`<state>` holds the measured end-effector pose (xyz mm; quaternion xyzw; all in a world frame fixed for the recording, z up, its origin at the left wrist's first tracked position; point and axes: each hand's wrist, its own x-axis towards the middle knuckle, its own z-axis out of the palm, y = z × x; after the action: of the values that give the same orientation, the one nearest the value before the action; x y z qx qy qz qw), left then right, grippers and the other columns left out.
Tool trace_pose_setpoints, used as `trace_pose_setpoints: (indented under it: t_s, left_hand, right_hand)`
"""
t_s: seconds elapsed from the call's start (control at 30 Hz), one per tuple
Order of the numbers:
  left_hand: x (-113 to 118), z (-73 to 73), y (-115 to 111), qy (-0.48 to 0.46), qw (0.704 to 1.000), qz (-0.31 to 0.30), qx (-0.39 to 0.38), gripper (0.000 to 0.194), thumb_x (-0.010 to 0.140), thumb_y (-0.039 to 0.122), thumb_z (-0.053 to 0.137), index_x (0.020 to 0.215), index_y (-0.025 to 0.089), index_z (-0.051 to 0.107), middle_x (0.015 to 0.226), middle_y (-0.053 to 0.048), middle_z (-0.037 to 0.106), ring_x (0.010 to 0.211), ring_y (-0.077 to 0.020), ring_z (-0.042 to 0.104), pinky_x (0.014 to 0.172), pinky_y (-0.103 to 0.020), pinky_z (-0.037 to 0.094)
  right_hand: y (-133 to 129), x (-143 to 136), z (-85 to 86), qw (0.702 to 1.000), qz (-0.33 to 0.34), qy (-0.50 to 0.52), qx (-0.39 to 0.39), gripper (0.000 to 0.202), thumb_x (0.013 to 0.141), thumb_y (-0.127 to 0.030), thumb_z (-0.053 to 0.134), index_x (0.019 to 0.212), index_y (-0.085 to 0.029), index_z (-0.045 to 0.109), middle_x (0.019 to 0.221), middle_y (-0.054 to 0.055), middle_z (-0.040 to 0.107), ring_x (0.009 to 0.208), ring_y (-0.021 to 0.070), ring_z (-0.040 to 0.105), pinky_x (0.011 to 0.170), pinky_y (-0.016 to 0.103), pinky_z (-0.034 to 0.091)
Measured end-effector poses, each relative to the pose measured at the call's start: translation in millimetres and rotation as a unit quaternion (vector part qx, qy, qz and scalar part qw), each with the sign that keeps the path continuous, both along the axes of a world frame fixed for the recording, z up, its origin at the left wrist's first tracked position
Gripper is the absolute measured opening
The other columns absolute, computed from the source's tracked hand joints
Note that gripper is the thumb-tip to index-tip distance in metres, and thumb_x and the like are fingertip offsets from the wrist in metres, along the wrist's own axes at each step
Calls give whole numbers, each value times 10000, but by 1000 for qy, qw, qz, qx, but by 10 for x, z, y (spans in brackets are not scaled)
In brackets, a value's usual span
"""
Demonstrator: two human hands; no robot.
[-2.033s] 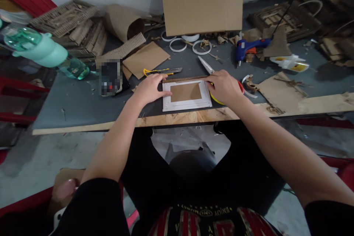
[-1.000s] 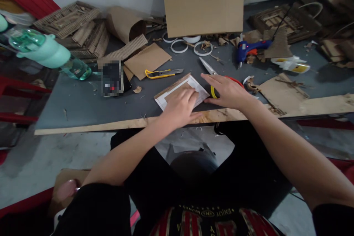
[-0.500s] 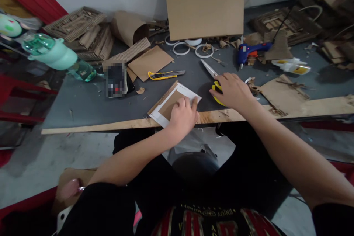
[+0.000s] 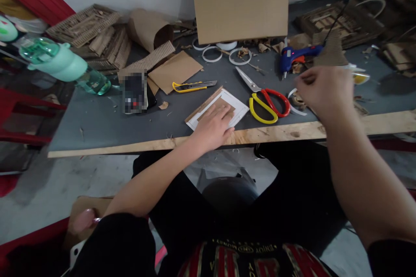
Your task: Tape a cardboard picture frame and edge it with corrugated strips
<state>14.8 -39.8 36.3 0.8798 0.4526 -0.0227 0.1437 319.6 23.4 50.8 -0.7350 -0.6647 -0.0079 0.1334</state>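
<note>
My left hand (image 4: 216,125) lies open, fingers outstretched, on a small cardboard panel (image 4: 239,103) with a white border and a corrugated strip along its upper left edge. The panel rests near the table's front edge. To its right lie scissors (image 4: 255,88) with one yellow and one red handle loop, touched by neither hand. My right hand (image 4: 328,91) is over the right side of the table, blurred, its fingers bent; whether they hold anything is unclear. It partly hides a glue bottle (image 4: 360,78) and a corrugated cardboard piece (image 4: 331,52).
A yellow box cutter (image 4: 191,86) lies behind the panel, beside flat cardboard sheets (image 4: 177,71). A blue glue gun (image 4: 297,57), white rings (image 4: 240,56) and scraps are farther back. A large cardboard sheet (image 4: 242,4) leans upright. At left are a phone (image 4: 134,93) and green bottle (image 4: 69,67).
My right hand has let go of the scissors and moved right, leaving them on the table. The panel has shifted right and slightly away from me under my left hand, whose fingers have flattened.
</note>
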Motion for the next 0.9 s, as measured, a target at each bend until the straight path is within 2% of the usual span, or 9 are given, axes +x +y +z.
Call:
trace_pose_setpoints:
  t_s: [0.13,0.23,0.33,0.47,0.57,0.63,0.7,0.77,0.9]
  left_hand:
    - [-139,136,94,9,999,-15,-29,552,1084,249,624,1620,132,564,1738,-177,517,1644,-304,478,1390,-510,364]
    - [-270,167,133,45,993,-48,-98,977,863,322,931,1708,218,452,1837,-159,321,1717,-359,321,1350,-509,427]
    - [-353,185,143,80,985,-75,-129,1335,636,207,1057,1760,290,341,1865,-157,178,1736,-392,230,1289,-495,500]
    - [-300,234,95,96,987,-73,-106,1213,698,190,1019,1736,295,399,1849,-152,241,1712,-373,323,1230,-478,563]
    - [-90,224,-32,99,991,-68,-58,1009,812,351,979,1678,153,500,1777,-242,391,1636,-417,465,1220,-524,575]
    - [105,174,-152,92,994,-52,3,795,982,446,817,1602,18,564,1672,-335,503,1537,-462,582,1146,-565,620]
    - [284,110,-259,93,994,-43,31,753,1040,417,734,1592,-59,545,1587,-399,548,1473,-495,630,1057,-549,663]
    - [396,59,-322,100,994,-20,35,736,1061,411,696,1593,-74,539,1562,-411,558,1443,-499,651,1023,-513,673]
    - [408,22,-325,102,994,7,30,896,1049,610,670,1597,-85,530,1582,-409,540,1455,-484,649,1062,-484,654]
  right_hand:
    - [-19,237,42,997,-34,12,64,635,1045,-700,471,1120,-222,882,905,217,804,1036,557,777,881,787,597]
    - [25,384,-70,998,-31,-19,56,647,1017,-764,479,1039,-271,898,809,201,761,937,534,778,784,768,610]
    - [101,499,-189,998,-20,-41,48,508,967,-747,596,899,-333,884,717,160,699,819,478,763,655,710,612]
    - [120,282,-242,998,22,-49,-23,335,925,-572,712,961,-279,872,792,160,743,801,468,756,612,659,601]
    - [21,-236,-269,980,186,9,-71,473,977,-395,668,1410,-226,757,1075,151,827,928,370,782,776,540,633]
    - [-61,-587,-302,947,311,15,-79,409,1012,-353,629,1385,-242,753,1240,118,811,1044,302,779,849,446,621]
    - [-118,-819,-330,919,387,-10,-80,350,1060,-315,529,1294,-233,777,1282,117,792,1112,290,766,769,393,588]
    - [-132,-898,-336,911,405,-18,-73,363,1082,-290,463,1236,-247,789,1278,103,793,1128,280,761,713,368,556]
    - [-73,-770,-304,944,329,5,-33,356,1064,-315,490,1235,-289,801,1278,94,805,1147,314,754,768,422,581]
